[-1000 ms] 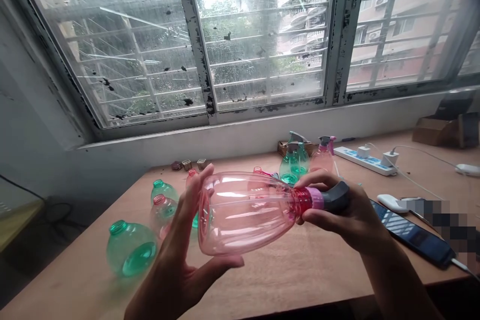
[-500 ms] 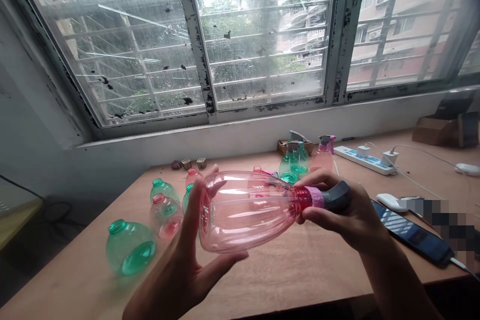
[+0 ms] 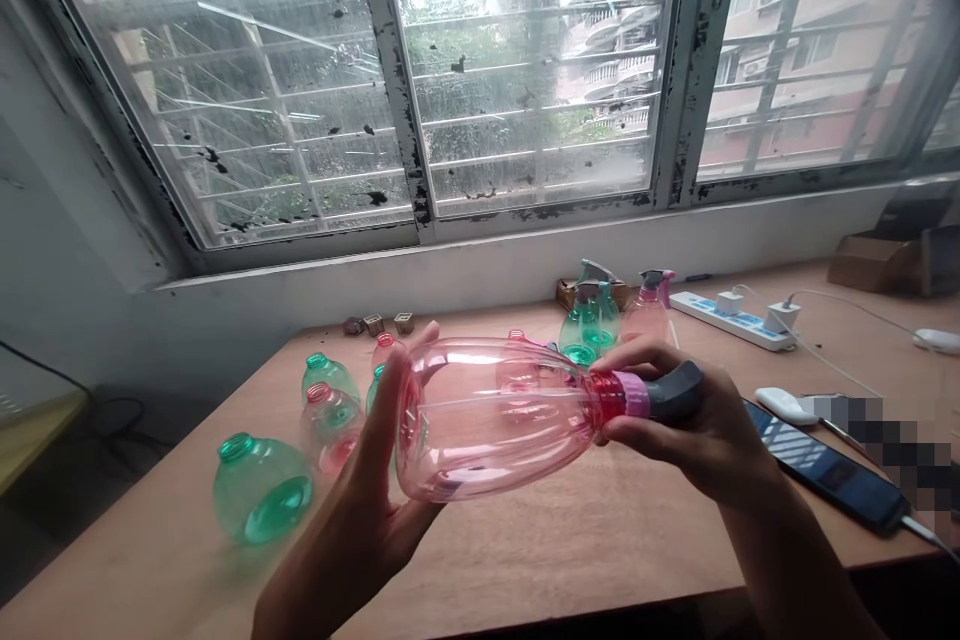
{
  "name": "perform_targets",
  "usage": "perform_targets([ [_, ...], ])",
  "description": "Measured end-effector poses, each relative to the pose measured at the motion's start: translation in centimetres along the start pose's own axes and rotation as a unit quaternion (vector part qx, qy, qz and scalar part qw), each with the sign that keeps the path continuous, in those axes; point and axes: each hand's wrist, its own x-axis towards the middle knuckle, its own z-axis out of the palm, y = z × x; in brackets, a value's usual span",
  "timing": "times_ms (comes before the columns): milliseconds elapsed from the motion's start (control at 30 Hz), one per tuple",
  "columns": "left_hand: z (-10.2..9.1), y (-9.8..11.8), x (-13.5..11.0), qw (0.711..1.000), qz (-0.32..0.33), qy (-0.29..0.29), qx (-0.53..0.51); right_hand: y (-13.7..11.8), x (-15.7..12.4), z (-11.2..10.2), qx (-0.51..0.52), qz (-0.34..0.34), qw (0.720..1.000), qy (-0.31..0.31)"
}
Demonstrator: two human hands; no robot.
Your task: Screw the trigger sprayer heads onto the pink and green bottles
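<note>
A clear pink spray bottle (image 3: 495, 430) lies sideways in the air between my hands, its base to the left. My left hand (image 3: 375, 480) grips the base end, fingers behind and thumb underneath. At the neck, my right hand (image 3: 697, 430) is closed around the dark grey spray head (image 3: 675, 390) with its pink collar (image 3: 634, 394). A thin straw runs inside the bottle. Left of my left hand stands an open green bottle (image 3: 262, 485). Behind it are a pink open bottle (image 3: 330, 420) and another green one (image 3: 324, 375).
Green spray bottles (image 3: 581, 325) and a pink spray bottle (image 3: 646, 310) with heads stand near the wall. A white power strip (image 3: 731, 320), a phone (image 3: 829, 470) and a white mouse-like object (image 3: 785, 406) lie right. Small boxes (image 3: 403, 322) sit at the back edge.
My left thumb has slid further under the bottle's base, its tip now hidden. The bottle and my right hand have barely moved.
</note>
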Motion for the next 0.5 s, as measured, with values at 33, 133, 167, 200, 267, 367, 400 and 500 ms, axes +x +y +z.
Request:
perform_targets([
  [33, -0.01, -0.05, -0.08, 1.0, -0.003, 0.001, 0.001, 0.03, -0.02, 0.02, 0.0, 0.001, 1.0, 0.001],
  [133, -0.21, -0.21, -0.28, 1.0, -0.015, 0.003, 0.014, 0.08, -0.07, 0.11, -0.011, 0.005, 1.0, 0.0],
  [167, -0.33, -0.25, -0.3, 1.0, -0.023, 0.001, 0.017, 0.07, -0.08, 0.16, -0.018, 0.006, 1.0, -0.001],
  [200, -0.46, -0.27, -0.28, 0.999, -0.03, -0.003, 0.02, 0.04, -0.08, 0.2, -0.026, 0.006, 1.0, -0.003],
  [267, -0.75, -0.23, -0.14, 0.999, -0.043, -0.009, 0.03, -0.01, -0.07, 0.29, -0.041, 0.003, 0.999, -0.009],
  [367, -0.99, 0.04, 0.18, 0.997, -0.047, -0.021, 0.051, 0.0, -0.03, 0.33, -0.037, 0.004, 0.999, -0.019],
  [400, -0.98, 0.13, 0.26, 0.998, -0.042, -0.018, 0.053, 0.04, -0.02, 0.31, -0.027, 0.006, 0.999, -0.021],
  [500, -0.68, 0.28, 0.28, 0.999, -0.013, 0.009, 0.031, 0.19, -0.04, 0.21, 0.001, 0.014, 1.0, -0.023],
])
